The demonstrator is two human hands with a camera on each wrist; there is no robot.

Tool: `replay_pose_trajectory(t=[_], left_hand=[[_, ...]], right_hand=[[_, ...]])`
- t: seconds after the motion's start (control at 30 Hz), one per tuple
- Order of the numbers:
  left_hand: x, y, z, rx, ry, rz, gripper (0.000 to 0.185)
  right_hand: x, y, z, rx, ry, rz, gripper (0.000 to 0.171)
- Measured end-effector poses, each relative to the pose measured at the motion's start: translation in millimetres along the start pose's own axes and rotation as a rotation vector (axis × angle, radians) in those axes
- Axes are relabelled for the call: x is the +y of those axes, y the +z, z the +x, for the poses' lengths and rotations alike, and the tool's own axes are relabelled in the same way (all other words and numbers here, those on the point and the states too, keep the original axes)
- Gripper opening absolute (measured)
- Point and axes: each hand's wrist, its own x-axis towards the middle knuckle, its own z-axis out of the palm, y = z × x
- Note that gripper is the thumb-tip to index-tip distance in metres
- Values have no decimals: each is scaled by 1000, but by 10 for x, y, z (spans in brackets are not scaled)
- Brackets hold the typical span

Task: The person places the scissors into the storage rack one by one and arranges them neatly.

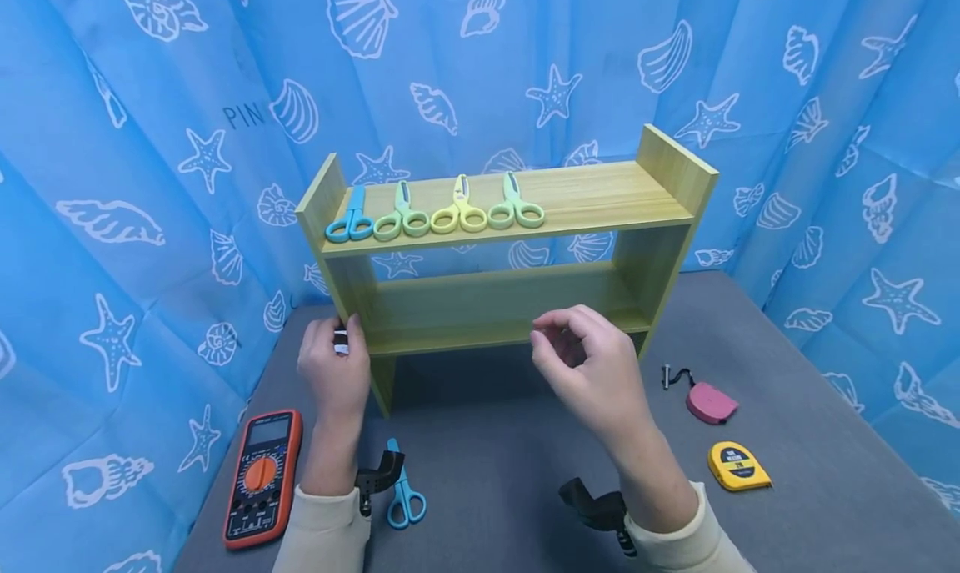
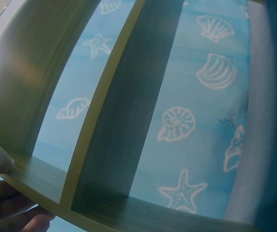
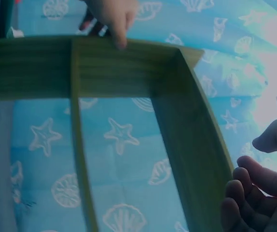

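Grey bench (image 1: pixel 487 439) carries a wooden shelf (image 1: pixel 585 198), two-tiered, standing upright at the back. Left hand (image 1: pixel 335 371) grips the shelf's left upright near the lower board, fingers (image 2: pixel 13 212) wrapped round the edge. Right hand (image 1: pixel 596 373) hovers in front of the lower board, fingers loosely curled, holding nothing. Four scissors (image 1: pixel 433 212) lie in a row on the top board, handles at the front edge. Risk: a one-sided pull could tilt the shelf, and the scissors would slide off.
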Motion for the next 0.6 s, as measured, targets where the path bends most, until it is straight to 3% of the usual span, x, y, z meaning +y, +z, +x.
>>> replay_pose_trajectory(t=[0.6], left_hand=[[-20, -6, 2, -17, 9, 11, 22]], right_hand=[[104, 630, -479, -266, 77, 118, 18]])
